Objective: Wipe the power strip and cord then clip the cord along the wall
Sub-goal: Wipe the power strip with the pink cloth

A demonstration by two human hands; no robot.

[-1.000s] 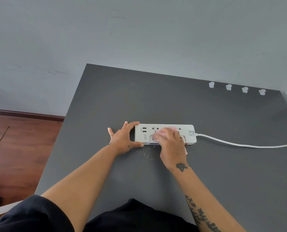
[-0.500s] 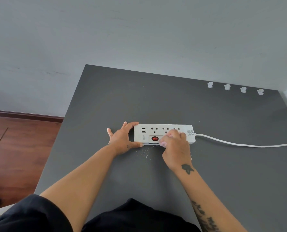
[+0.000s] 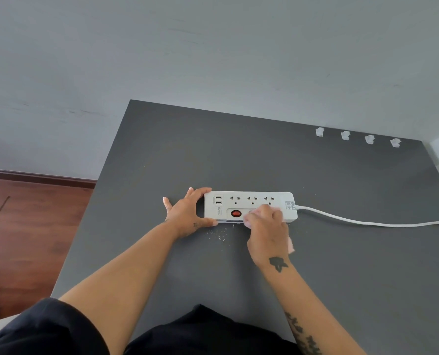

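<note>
A white power strip (image 3: 249, 201) with a red switch lies on the dark grey table (image 3: 238, 149). Its white cord (image 3: 367, 222) runs off to the right edge. My left hand (image 3: 187, 213) clasps the strip's left end, thumb on the near side and fingers on the far side. My right hand (image 3: 265, 228) presses a pink cloth (image 3: 291, 245) on the strip's near right part; most of the cloth is hidden under the hand. Several white cord clips (image 3: 356, 137) sit in a row near the table's far right edge, by the grey wall (image 3: 213, 60).
Pale crumbs (image 3: 219, 234) lie on the table just in front of the strip. Wooden floor (image 3: 28, 226) shows past the table's left edge. My dark clothing (image 3: 200, 331) fills the bottom of the view.
My right hand has slid the pink cloth from the strip's middle toward its right end and near edge, uncovering the red switch and the sockets. My left hand has stayed on the strip's left end.
</note>
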